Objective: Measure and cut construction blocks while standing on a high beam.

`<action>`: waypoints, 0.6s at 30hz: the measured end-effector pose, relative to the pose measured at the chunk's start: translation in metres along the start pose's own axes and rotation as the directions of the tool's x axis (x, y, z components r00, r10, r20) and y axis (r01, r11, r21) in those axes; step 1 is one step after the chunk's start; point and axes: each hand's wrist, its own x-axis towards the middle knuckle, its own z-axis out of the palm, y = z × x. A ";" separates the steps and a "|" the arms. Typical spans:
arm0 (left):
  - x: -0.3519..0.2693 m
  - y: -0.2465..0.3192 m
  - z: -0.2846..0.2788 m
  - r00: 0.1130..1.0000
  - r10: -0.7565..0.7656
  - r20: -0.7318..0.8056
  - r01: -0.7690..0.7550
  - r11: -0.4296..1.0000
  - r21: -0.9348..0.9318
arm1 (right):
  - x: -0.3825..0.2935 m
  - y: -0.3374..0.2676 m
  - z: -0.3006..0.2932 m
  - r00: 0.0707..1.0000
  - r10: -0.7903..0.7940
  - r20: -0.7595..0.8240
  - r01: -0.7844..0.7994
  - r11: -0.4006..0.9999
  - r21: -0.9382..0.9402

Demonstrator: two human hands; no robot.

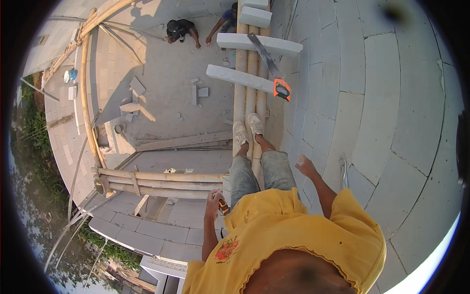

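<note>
My left hand is shut on an orange and black tape measure beside my hip. With nothing seen in it, my right hand hangs near the block wall, its fingers partly curled. Beyond my shoes, a handsaw with an orange and black handle lies aslant over two long pale blocks, the farther one and the nearer one. Both blocks rest crosswise on the bamboo poles that I stand on. Shorter white blocks sit at the poles' far end.
A wall of pale blocks rises at the right. Far below, block pieces and planks lie on the floor; one person crouches there, another is beside the poles. More bamboo poles run off to the left.
</note>
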 end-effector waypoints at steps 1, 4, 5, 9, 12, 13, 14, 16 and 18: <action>0.007 0.010 0.004 1.000 -0.006 0.018 0.005 1.000 0.011 | 0.012 0.005 0.005 0.999 -0.036 -0.007 0.035 0.993 -0.113; 0.054 0.048 0.013 0.987 0.016 0.162 -0.032 0.995 0.095 | 0.072 -0.007 0.013 0.999 -0.022 -0.039 0.011 0.963 -0.271; 0.080 0.055 0.014 0.986 0.014 0.167 -0.032 0.994 0.103 | 0.092 -0.024 0.015 0.998 0.029 -0.050 -0.043 0.948 -0.316; 0.198 0.100 0.035 0.959 0.238 0.156 -0.281 0.877 0.391 | 0.203 -0.078 -0.007 0.974 0.011 -0.226 -0.091 0.933 -0.349; 0.276 0.156 0.059 0.901 0.420 0.108 -0.412 0.750 0.517 | 0.273 -0.106 -0.013 0.945 -0.041 -0.324 -0.084 0.929 -0.362; 0.308 0.173 0.068 0.842 0.527 0.111 -0.476 0.633 0.611 | 0.300 -0.107 -0.015 0.924 -0.092 -0.371 -0.057 0.926 -0.372; 0.339 0.186 0.079 0.734 0.646 0.210 -0.571 0.420 0.705 | 0.321 -0.105 -0.012 0.923 -0.085 -0.374 -0.066 0.926 -0.372; 0.377 0.217 0.113 0.619 0.678 0.395 -0.589 0.069 0.805 | 0.353 -0.094 -0.008 0.858 -0.211 -0.468 -0.031 0.889 -0.457; 0.401 0.252 0.154 0.624 0.638 0.452 -0.545 -0.059 0.837 | 0.383 -0.081 -0.003 0.823 -0.270 -0.499 -0.008 0.874 -0.486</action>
